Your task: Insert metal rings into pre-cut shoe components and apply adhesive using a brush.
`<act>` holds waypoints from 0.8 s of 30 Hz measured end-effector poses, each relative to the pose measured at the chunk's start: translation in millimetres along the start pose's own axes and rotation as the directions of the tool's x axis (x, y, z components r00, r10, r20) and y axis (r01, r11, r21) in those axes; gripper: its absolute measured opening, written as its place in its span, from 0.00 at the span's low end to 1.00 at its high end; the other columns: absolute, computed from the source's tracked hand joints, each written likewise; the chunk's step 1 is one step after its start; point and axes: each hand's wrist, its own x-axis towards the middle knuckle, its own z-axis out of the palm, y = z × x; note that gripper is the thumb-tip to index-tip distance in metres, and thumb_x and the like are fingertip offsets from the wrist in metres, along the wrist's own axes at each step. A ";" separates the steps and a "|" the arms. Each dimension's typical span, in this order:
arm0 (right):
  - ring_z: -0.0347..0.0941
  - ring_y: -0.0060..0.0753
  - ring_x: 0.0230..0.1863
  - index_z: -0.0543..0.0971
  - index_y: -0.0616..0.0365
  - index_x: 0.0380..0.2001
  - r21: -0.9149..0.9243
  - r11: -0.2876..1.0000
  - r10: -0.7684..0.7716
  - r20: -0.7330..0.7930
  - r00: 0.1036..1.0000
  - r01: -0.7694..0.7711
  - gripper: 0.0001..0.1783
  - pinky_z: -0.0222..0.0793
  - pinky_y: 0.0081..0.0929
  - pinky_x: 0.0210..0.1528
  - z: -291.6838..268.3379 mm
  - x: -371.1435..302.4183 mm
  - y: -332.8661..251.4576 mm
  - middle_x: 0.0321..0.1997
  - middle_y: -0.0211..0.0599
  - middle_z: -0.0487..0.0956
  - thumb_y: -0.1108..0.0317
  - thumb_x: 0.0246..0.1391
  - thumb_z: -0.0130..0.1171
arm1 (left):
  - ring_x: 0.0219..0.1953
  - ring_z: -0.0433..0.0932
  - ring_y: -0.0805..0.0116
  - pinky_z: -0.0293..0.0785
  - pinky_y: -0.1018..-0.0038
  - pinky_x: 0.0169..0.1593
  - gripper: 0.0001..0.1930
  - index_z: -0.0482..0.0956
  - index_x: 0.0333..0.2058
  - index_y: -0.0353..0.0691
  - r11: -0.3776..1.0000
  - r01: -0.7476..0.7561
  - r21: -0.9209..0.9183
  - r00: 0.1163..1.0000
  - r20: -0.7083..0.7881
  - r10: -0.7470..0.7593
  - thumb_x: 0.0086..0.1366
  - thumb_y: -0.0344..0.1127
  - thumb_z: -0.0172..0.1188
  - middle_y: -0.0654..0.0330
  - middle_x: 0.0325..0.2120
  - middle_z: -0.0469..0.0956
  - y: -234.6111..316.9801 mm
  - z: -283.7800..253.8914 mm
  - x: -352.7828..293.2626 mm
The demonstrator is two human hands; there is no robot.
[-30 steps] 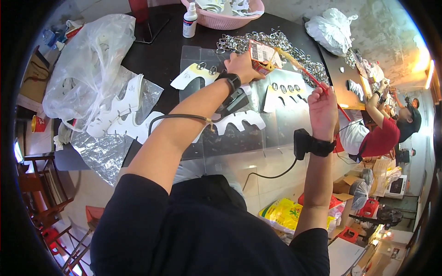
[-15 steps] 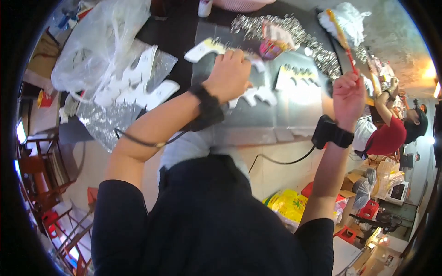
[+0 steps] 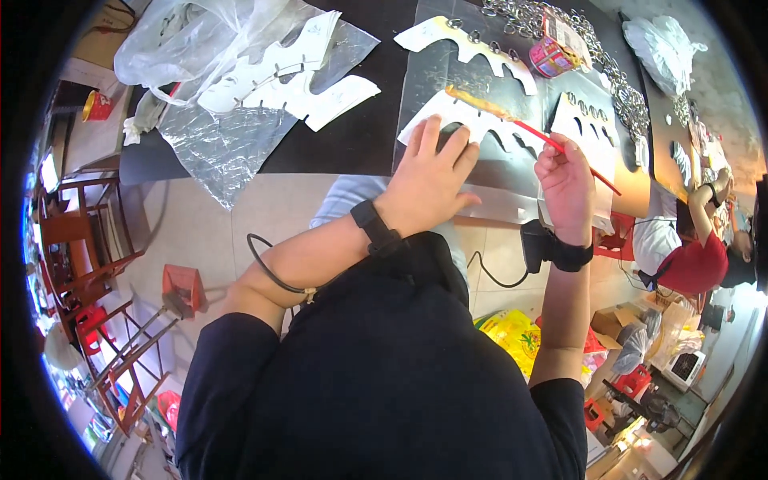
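Note:
My left hand (image 3: 428, 172) lies spread, fingertips on the near edge of a white scalloped card (image 3: 450, 106). Pinched in my right hand (image 3: 566, 192) is a thin red-handled brush (image 3: 538, 132). Its yellowish, coated end extends left along the card's far edge; whether it touches is unclear. Beyond lies another scalloped card (image 3: 436, 34) with metal rings along its edge. A third ringed card (image 3: 570, 120) lies to the right, partly behind my right hand. These cards rest on a clear plastic sheet (image 3: 412, 88).
A colourful cup (image 3: 552, 58) stands behind the cards, beside a heap of metal rings (image 3: 620, 80). At left are stacked white scalloped pieces (image 3: 344, 100) and a clear plastic bag (image 3: 144, 60). A white bag (image 3: 664, 52) is at far right. A person in red (image 3: 692, 264) works at right.
The brush has come down and left from its raised, upright position and now slants over the card. My left hand has lowered and flattened out. The view has shifted.

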 end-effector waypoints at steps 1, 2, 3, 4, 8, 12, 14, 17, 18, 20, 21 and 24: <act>0.68 0.24 0.31 0.73 0.67 0.40 -0.060 0.998 -0.020 -0.015 1.000 0.019 0.14 0.65 0.20 0.36 3.8 0.0 3.3 0.31 0.35 0.74 0.67 0.59 0.48 | 0.57 0.55 0.41 0.53 0.49 0.59 0.33 0.70 0.51 0.41 1.000 0.007 -0.017 1.000 0.004 -0.007 0.46 0.48 0.66 0.55 0.53 0.62 -0.5 0.8 -0.6; 0.68 0.24 0.31 0.73 0.67 0.40 -0.061 0.998 -0.016 -0.014 1.000 0.015 0.14 0.65 0.20 0.36 6.1 1.2 6.5 0.31 0.35 0.74 0.67 0.59 0.48 | 0.57 0.55 0.41 0.53 0.49 0.59 0.33 0.70 0.51 0.41 1.000 0.011 -0.017 1.000 0.004 -0.011 0.46 0.48 0.66 0.55 0.53 0.62 -1.0 1.0 -1.0; 0.68 0.24 0.31 0.74 0.67 0.40 -0.124 0.992 -0.029 -0.024 0.999 0.026 0.13 0.65 0.20 0.36 7.6 2.2 8.8 0.31 0.35 0.75 0.67 0.59 0.48 | 0.57 0.54 0.41 0.53 0.48 0.60 0.33 0.70 0.50 0.41 1.000 -0.005 -0.019 1.000 -0.001 0.005 0.46 0.48 0.66 0.56 0.53 0.62 -0.9 1.0 -1.0; 0.68 0.24 0.31 0.74 0.67 0.39 -0.187 0.982 -0.042 -0.033 0.999 0.035 0.12 0.65 0.20 0.36 8.7 3.5 10.1 0.31 0.35 0.75 0.68 0.59 0.49 | 0.57 0.54 0.41 0.52 0.48 0.60 0.32 0.71 0.50 0.42 1.000 -0.022 -0.021 1.000 -0.006 0.022 0.46 0.48 0.66 0.57 0.53 0.62 -0.9 1.2 -1.1; 0.69 0.23 0.32 0.74 0.67 0.39 -0.253 0.962 -0.107 0.002 0.994 0.104 0.11 0.65 0.20 0.36 11.8 8.7 9.7 0.31 0.35 0.76 0.70 0.59 0.48 | 0.58 0.54 0.40 0.51 0.46 0.60 0.31 0.72 0.49 0.43 1.000 -0.030 0.006 1.000 0.006 0.030 0.46 0.48 0.66 0.58 0.53 0.62 -1.4 3.3 -1.0; 0.68 0.23 0.32 0.74 0.67 0.39 -0.360 0.918 -0.147 0.079 0.986 0.166 0.12 0.63 0.20 0.38 7.8 5.9 5.3 0.31 0.35 0.75 0.69 0.60 0.46 | 0.57 0.54 0.40 0.51 0.46 0.60 0.31 0.72 0.48 0.42 0.999 -0.030 0.015 1.000 0.006 0.030 0.44 0.47 0.66 0.58 0.53 0.62 -2.2 3.8 -1.3; 0.68 0.24 0.33 0.74 0.67 0.39 -0.377 0.908 -0.129 0.162 0.978 0.182 0.12 0.63 0.21 0.38 8.5 2.2 3.5 0.32 0.35 0.75 0.69 0.60 0.46 | 0.57 0.54 0.41 0.51 0.46 0.60 0.31 0.72 0.48 0.42 0.999 -0.027 0.018 1.000 0.008 0.026 0.44 0.47 0.67 0.58 0.53 0.62 -3.6 3.3 -1.0; 0.67 0.23 0.33 0.74 0.67 0.39 -0.426 0.895 -0.090 0.115 0.989 0.131 0.12 0.62 0.21 0.39 18.1 -1.9 2.9 0.32 0.35 0.74 0.70 0.60 0.45 | 0.58 0.55 0.43 0.51 0.47 0.60 0.31 0.72 0.48 0.42 1.000 -0.021 -0.002 1.000 0.016 0.021 0.44 0.47 0.67 0.58 0.54 0.62 -3.0 3.5 -1.0; 0.67 0.23 0.33 0.74 0.67 0.39 -0.426 0.888 -0.132 0.122 0.984 0.172 0.12 0.62 0.21 0.38 19.1 1.4 4.2 0.31 0.35 0.74 0.70 0.60 0.45 | 0.58 0.55 0.45 0.51 0.47 0.60 0.31 0.72 0.48 0.42 1.000 -0.017 -0.014 1.000 0.021 0.017 0.44 0.46 0.66 0.58 0.54 0.62 -2.9 2.8 -0.7; 0.67 0.23 0.33 0.74 0.67 0.39 -0.427 0.879 -0.175 0.127 0.976 0.213 0.12 0.62 0.20 0.38 18.2 3.1 4.3 0.31 0.35 0.74 0.70 0.60 0.45 | 0.58 0.55 0.47 0.51 0.47 0.60 0.31 0.72 0.48 0.42 1.000 -0.014 -0.028 1.000 0.027 0.015 0.44 0.46 0.66 0.58 0.54 0.62 -2.3 3.4 -0.6; 0.67 0.23 0.32 0.74 0.67 0.39 -0.450 0.866 -0.182 0.121 0.976 0.218 0.12 0.62 0.20 0.37 17.2 4.0 4.0 0.31 0.35 0.75 0.70 0.60 0.45 | 0.58 0.55 0.48 0.50 0.47 0.60 0.31 0.72 0.48 0.41 1.000 -0.020 -0.022 1.000 0.021 0.020 0.44 0.46 0.66 0.58 0.54 0.62 -2.8 3.9 -1.1; 0.67 0.23 0.32 0.74 0.68 0.38 -0.501 0.837 -0.166 0.152 0.974 0.221 0.12 0.62 0.20 0.37 13.3 -0.7 -2.8 0.31 0.35 0.75 0.70 0.60 0.45 | 0.58 0.56 0.49 0.50 0.47 0.60 0.31 0.72 0.48 0.41 1.000 -0.028 -0.009 0.999 0.019 0.028 0.44 0.46 0.66 0.58 0.54 0.62 -3.4 5.0 -1.8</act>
